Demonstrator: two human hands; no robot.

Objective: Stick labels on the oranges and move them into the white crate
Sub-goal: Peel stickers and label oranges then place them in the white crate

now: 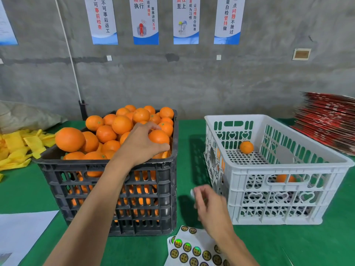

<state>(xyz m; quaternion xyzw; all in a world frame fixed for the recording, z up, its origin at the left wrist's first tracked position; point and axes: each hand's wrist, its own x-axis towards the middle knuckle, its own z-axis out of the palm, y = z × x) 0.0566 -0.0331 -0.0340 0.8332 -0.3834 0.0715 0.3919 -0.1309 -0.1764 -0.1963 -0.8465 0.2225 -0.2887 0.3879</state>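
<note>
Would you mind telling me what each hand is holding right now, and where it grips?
The left hand grips an orange over its top, in the black crate. The right hand seems to pinch a small label at the fingertips; blurred.

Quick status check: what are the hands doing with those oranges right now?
Left hand gripping an orange in the black crate. Right hand blurred above the sticker sheet, pinching something small and pale. White crate holds few oranges. Nothing blocking.

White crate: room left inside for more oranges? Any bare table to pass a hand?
White crate is mostly bare: one orange at the back, another near the front wall. The green strip between the crates is free. Black crate is heaped; label sheets crowd the front.
</note>
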